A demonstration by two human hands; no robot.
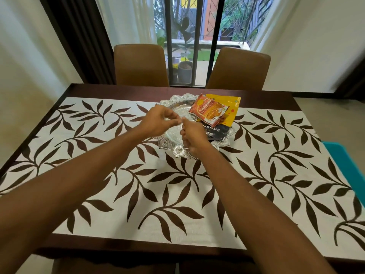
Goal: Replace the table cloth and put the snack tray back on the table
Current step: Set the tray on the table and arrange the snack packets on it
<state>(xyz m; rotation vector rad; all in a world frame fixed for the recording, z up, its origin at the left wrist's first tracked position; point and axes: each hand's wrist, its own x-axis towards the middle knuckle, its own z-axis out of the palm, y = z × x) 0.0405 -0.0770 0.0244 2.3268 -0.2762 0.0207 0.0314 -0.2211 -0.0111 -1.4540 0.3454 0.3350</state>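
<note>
Over silver tray (178,150) | left grip (160,121), right grip (192,136) curled, seemingly empty | leaf-print cloth (177,196)

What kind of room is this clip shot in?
Likely a home dining room: dark wooden table with a leaf-print cloth, two brown chairs on its far side, and a curtained window onto greenery.

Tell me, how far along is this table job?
Looks nearly done. The leaf-patterned cloth lies flat on the table, and the silver tray sits on it with three snack packets. The left hand and right hand hover over the tray with curled fingers; whether they hold anything I cannot tell. What is left seems small: perhaps tidying the packets, heaped on the tray's far right side.
</note>
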